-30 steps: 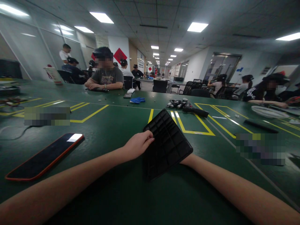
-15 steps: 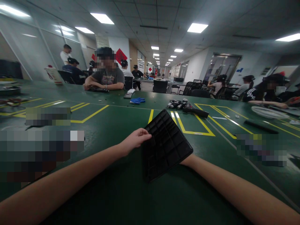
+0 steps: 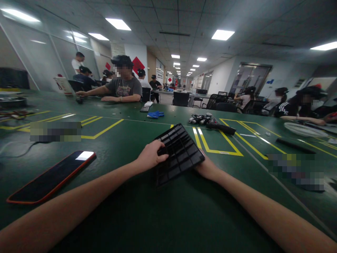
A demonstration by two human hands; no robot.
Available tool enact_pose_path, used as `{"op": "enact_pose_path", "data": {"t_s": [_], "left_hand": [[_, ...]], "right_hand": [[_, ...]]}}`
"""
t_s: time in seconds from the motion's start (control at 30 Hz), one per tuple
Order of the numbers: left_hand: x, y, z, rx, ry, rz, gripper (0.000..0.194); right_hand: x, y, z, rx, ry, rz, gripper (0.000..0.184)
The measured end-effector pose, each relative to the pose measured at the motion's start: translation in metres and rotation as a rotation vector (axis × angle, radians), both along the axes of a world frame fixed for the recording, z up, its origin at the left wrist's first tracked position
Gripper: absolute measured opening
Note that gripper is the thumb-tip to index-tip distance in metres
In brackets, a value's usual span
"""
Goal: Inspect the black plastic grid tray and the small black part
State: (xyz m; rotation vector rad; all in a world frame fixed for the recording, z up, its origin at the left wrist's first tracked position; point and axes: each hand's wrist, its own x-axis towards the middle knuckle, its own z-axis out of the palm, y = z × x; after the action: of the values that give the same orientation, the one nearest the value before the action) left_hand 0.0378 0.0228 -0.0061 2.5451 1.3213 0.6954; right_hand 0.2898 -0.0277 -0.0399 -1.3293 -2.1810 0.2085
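Observation:
A black tray (image 3: 181, 153) divided into several square compartments is held tilted above the green table. My right hand (image 3: 206, 167) grips its right lower edge, with most of the fingers hidden behind it. At the tray's left side, my left hand (image 3: 152, 154) is closed, fingers curled and thumb lying across the compartments. Something dark shows between that thumb and forefinger; whether it is a loose piece or part of the tray, I cannot tell.
A phone with an orange edge (image 3: 52, 179) lies at left. Beyond the tray are a blue glove (image 3: 156, 115), bundled cables (image 3: 201, 119) and a black rod-like object (image 3: 221, 127). Yellow tape marks the table (image 3: 173, 218). A co-worker (image 3: 126, 88) sits opposite.
The tray has tipped to a flatter angle, and its right corner has shifted left and up. More of my right hand shows. The co-worker opposite has stretched an arm out to the left.

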Motion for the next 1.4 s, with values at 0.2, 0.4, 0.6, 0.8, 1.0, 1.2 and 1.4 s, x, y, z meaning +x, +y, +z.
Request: {"op": "enact_pose_path", "data": {"t_s": [0.2,0.4,0.6,0.8,1.0,1.2,1.4], "left_hand": [[-0.079,0.076,0.010,-0.013,0.280,0.436,0.038],[-0.101,0.094,0.015,0.066,0.297,0.596,0.042],[-0.035,0.048,0.002,0.257,0.004,0.226,0.039],[0.010,0.016,-0.024,0.045,0.213,-0.201,0.042],[0.006,-0.022,-0.013,0.108,0.244,-0.334,0.040],[0.012,-0.056,-0.009,0.131,0.250,-0.485,0.033],[0.008,-0.018,-0.004,0.254,0.404,-0.049,0.029]], "right_hand": [[0.088,0.023,0.009,-0.056,-0.264,-0.566,0.041],[0.118,0.022,0.005,-0.087,-0.459,-0.773,0.045],[0.049,0.008,0.016,0.050,-0.366,-0.548,0.052],[-0.012,-0.013,0.015,-0.037,-0.363,-0.009,0.045],[0.047,0.001,0.018,0.202,-0.555,-0.365,0.040],[0.104,0.013,0.002,-0.016,-0.550,-0.721,0.040],[0.101,0.013,0.001,-0.022,-0.580,-0.723,0.040]]}}
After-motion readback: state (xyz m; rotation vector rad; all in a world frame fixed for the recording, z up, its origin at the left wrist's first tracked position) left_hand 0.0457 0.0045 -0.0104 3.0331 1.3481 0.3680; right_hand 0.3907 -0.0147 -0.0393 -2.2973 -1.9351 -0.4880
